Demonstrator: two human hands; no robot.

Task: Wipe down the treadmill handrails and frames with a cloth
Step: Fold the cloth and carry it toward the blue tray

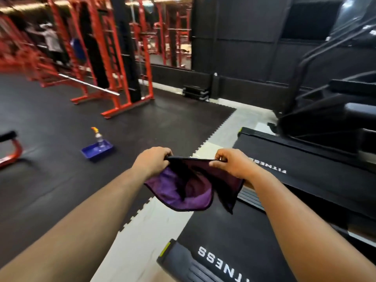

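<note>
Below the hands, nearest treadmill (230, 241) shows a matte black belt, white FITNESS lettering. Purple cloth (189, 188), soft microfibre, dark-edged, hangs slack between the hands: left hand (151, 160) and right hand (234, 163) each pinch its top edge, held apart. Second treadmill (295, 165) lies beyond. Farther left on black rubber floor (50, 139), blue rectangular tray (97, 152) holds clear spray bottle (98, 136). Red steel racks (122, 58) behind.
</note>
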